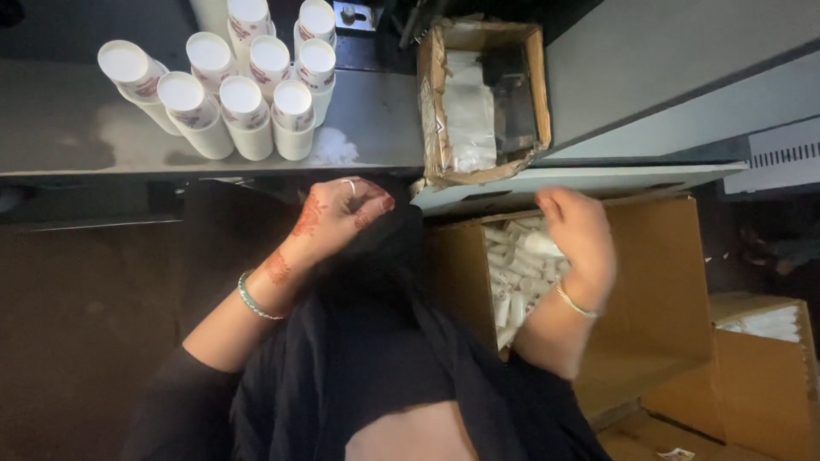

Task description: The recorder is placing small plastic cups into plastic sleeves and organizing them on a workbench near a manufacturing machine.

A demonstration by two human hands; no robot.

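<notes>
Black cloth [376, 341], hands gripping fabric [342, 213], white tube [543, 246]

White tubes [521, 269] in brown box [662, 282]; black cloth [376, 341]; green bracelet [249, 299]

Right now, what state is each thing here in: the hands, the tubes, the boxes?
Left hand: closed on black cloth.
Right hand: curled around a white tube.
White tubes on shelf: upright, clustered.
Large cardboard box: open, loose white tubes inside.
Small cardboard box: open, plastic bags inside.
</notes>
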